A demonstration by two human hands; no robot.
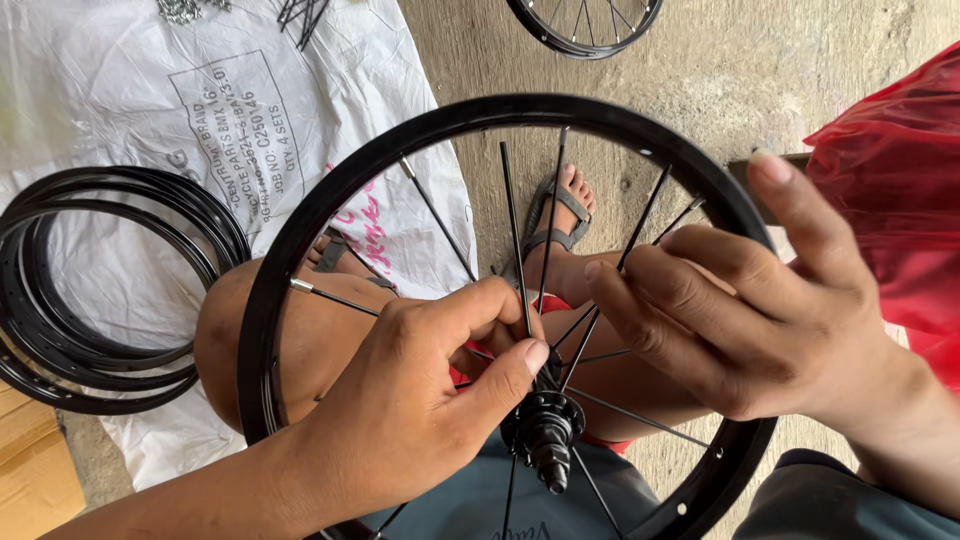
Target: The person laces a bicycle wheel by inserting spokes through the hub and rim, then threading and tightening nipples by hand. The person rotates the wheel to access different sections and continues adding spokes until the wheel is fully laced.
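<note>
Head view: black bicycle rim with hub rests across the seated person's knees, steadied for lacing. Left hand fingers closed on one spoke; right hand fingers pinch a second spoke near the rim's right side. Left: stacked spare rims on white sack; far: another wheel.

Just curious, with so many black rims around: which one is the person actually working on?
The big black rim with hub and spokes, between left hand and right hand; the bare rims lie stacked aside.
</note>
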